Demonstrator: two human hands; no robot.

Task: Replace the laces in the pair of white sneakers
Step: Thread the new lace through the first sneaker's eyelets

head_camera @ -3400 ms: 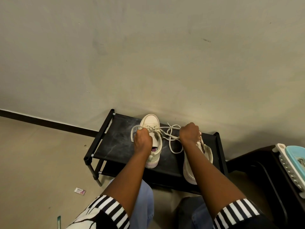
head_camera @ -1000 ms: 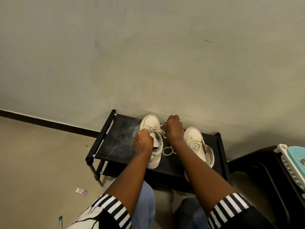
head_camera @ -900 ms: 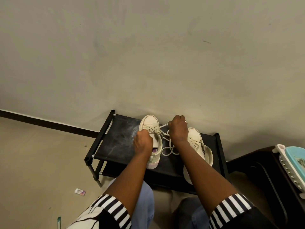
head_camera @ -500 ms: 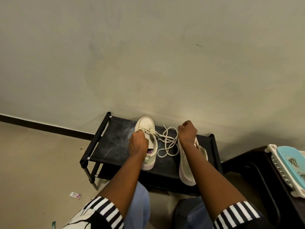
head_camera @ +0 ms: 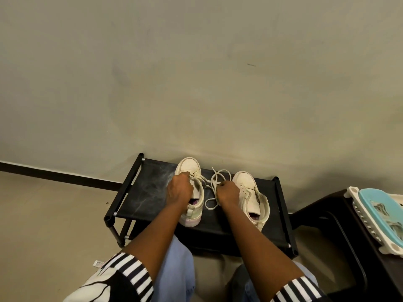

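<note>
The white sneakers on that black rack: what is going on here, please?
A person sits before a low black shoe rack that bears two white sneakers. Both hands work on the left sneaker: the left hand grips the lace at its eyelets, and the right hand pinches the loose part, which lies in loops on the rack. The right sneaker stands beside it; no hand holds it. The lacing is not yet finished.
</note>
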